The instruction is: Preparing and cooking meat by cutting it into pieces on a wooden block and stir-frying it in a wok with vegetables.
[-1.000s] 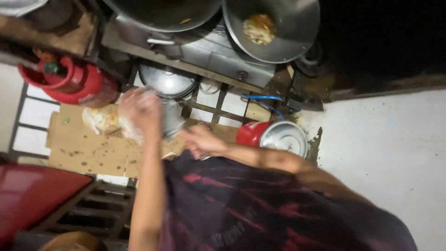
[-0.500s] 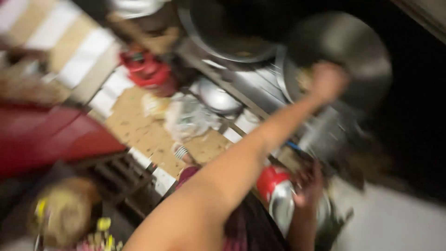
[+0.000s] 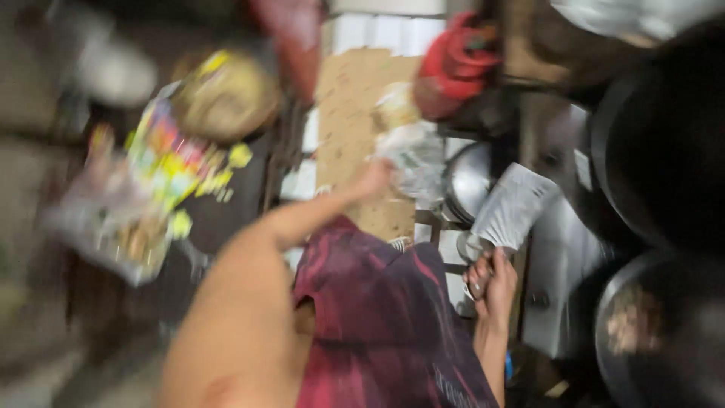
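The picture is blurred and turned sideways. My left hand [image 3: 375,180] reaches out over a brown cardboard sheet [image 3: 349,98] and meets a crumpled clear plastic bag [image 3: 414,157]; the blur hides whether the fingers grip it. My right hand [image 3: 491,278] is closed around the handle of a grey metal scoop [image 3: 515,205], whose wide blade points up toward the stove. My dark red shirt [image 3: 377,325] fills the lower middle.
A red gas cylinder [image 3: 453,64] stands at the top. A round steel lid [image 3: 467,181] lies beside the bag. A large dark wok [image 3: 664,151] and a pan holding food [image 3: 642,325] sit on the steel stove [image 3: 559,287]. Colourful packets [image 3: 162,170] and a round basket [image 3: 223,98] are at the left.
The view has swung round. My left arm has come back from the pan to the plastic bag. My right hand now holds a metal scoop.
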